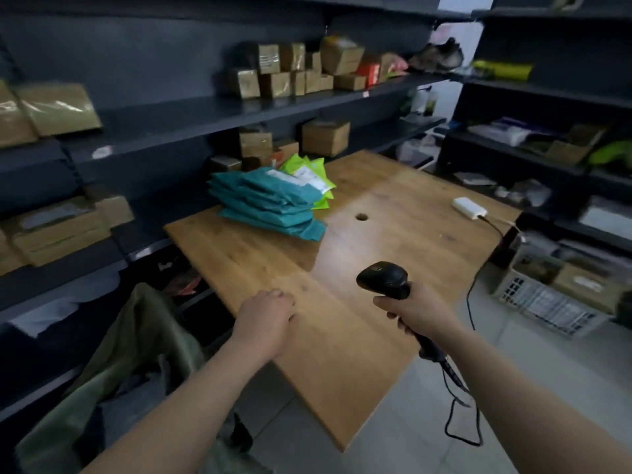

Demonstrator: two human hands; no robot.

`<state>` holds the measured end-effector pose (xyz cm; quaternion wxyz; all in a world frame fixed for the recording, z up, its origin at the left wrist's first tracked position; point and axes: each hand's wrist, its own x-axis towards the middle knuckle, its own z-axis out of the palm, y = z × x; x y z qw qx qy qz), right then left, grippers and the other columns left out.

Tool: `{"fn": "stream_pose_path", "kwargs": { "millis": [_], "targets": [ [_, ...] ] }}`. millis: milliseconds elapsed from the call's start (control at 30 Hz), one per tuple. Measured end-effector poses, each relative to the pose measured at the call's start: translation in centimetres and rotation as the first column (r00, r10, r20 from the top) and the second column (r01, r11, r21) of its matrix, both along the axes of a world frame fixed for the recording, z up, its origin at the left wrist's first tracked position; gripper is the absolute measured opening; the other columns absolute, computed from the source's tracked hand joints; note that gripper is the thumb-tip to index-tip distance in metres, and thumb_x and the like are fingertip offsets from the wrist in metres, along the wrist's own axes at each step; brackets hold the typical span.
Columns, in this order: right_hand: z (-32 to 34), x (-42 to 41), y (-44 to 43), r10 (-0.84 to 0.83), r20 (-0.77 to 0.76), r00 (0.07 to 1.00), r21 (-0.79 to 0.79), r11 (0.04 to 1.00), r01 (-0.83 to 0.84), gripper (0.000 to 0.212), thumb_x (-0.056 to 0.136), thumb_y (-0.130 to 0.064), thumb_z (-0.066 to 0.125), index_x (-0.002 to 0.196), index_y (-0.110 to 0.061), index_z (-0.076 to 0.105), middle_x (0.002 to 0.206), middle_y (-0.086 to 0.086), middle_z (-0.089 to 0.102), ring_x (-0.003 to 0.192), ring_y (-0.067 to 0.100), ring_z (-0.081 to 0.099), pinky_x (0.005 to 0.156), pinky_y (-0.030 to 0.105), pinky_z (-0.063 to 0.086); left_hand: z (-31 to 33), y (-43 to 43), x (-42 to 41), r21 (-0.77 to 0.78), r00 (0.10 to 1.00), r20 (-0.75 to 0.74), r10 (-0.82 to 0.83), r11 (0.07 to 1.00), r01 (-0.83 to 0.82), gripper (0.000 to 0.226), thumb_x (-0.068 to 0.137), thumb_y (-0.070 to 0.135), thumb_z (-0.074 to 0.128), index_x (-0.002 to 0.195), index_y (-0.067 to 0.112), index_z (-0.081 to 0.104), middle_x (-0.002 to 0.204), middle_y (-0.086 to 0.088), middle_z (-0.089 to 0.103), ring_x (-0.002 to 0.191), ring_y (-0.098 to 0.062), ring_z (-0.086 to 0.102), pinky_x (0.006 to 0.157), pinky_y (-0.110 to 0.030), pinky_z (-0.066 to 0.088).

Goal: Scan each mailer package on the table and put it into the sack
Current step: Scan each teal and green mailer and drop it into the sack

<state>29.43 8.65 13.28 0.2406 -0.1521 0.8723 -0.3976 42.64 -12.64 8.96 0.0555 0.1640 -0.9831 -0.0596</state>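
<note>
My right grip (417, 313) clamped the scanner (383, 280) handle over the desk (342, 357); left grip (266, 319) loosely curled, empty, at desk's left edge; mailers (270, 203) stacked far-left.

Single head-worn wide-angle camera, looked forward and down across the wooden table (393, 241), stood close over its near corner, faced the dark shelves (205, 114) behind and to both sides, edges bowed.

A smooth wooden table (393, 206) with visible grain holds plastic mailers (270, 203), teal and lime, faintly glossy. The scanner (384, 278) is black plastic. The sack (136, 354) looks like matt olive cloth. Cardboard boxes (301, 70) fill dark matt shelves (205, 114).
</note>
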Motion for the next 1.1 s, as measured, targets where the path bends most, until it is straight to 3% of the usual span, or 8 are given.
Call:
{"fn": "stream_pose_path", "kwargs": {
  "millis": [333,700,867,1000,1100],
  "targets": [
    [4.1,-19.0,1.9,0.081,-0.04,0.996,-0.026,0.996,-0.082,0.019,0.087,-0.026,0.068,0.088,-0.008,0.065,0.076,0.005,0.065,0.053,0.015,0.052,0.046,0.023,0.043,3.3,4.0,-16.8,-0.036,0.978,-0.024,0.207,0.978,-0.208,0.033,0.095,0.04,0.044,0.116,0.023,0.061,0.114,0.002,0.061,0.106,-0.021,0.058,0.082,-0.035,0.046],
    [5.4,-32.9,-12.3,0.231,-0.045,0.972,-0.17,0.957,-0.235,0.018,0.091,-0.024,0.066,0.083,-0.009,0.062,0.067,0.005,0.061,0.048,0.014,0.05,0.042,0.02,0.042,4.0,-8.2,-28.2,0.029,0.87,-0.059,0.489,0.872,-0.488,0.028,0.092,0.038,0.05,0.104,0.016,0.062,0.106,-0.003,0.064,0.099,-0.025,0.06,0.078,-0.035,0.05],
    [4.2,-37.8,-21.5,0.28,-0.008,0.96,-0.212,0.938,-0.275,0.015,0.088,-0.023,0.068,0.083,-0.01,0.063,0.071,0.007,0.062,0.05,0.016,0.052,0.046,0.026,0.043,3.2,-15.2,-32.5,0.126,0.792,-0.02,0.611,0.787,-0.604,0.021,0.093,0.034,0.051,0.087,0.014,0.054,0.1,-0.006,0.064,0.092,-0.027,0.059,0.066,-0.031,0.04],
    [1.7,-39.8,-27.4,0.334,0.071,0.94,-0.262,0.915,-0.305,0.011,0.087,-0.021,0.071,0.085,-0.011,0.065,0.076,0.008,0.061,0.063,0.019,0.059,0.06,0.032,0.047,1.6,-18.6,-35.2,0.244,0.698,0.048,0.714,0.669,-0.702,0.031,0.094,0.04,0.052,0.086,0.01,0.054,0.094,-0.008,0.06,0.082,-0.025,0.056,0.064,-0.029,0.039],
    [-0.6,-40.8,-30.9,0.354,0.134,0.925,-0.265,0.913,-0.311,0.018,0.086,-0.026,0.072,0.079,-0.012,0.063,0.074,0.007,0.057,0.07,0.021,0.053,0.066,0.033,0.042,0.0,-20.2,-36.9,0.316,0.637,0.084,0.766,0.586,-0.746,0.041,0.091,0.049,0.055,0.083,0.009,0.056,0.085,-0.006,0.062,0.076,-0.025,0.059,0.056,-0.029,0.039]
  ]
}}
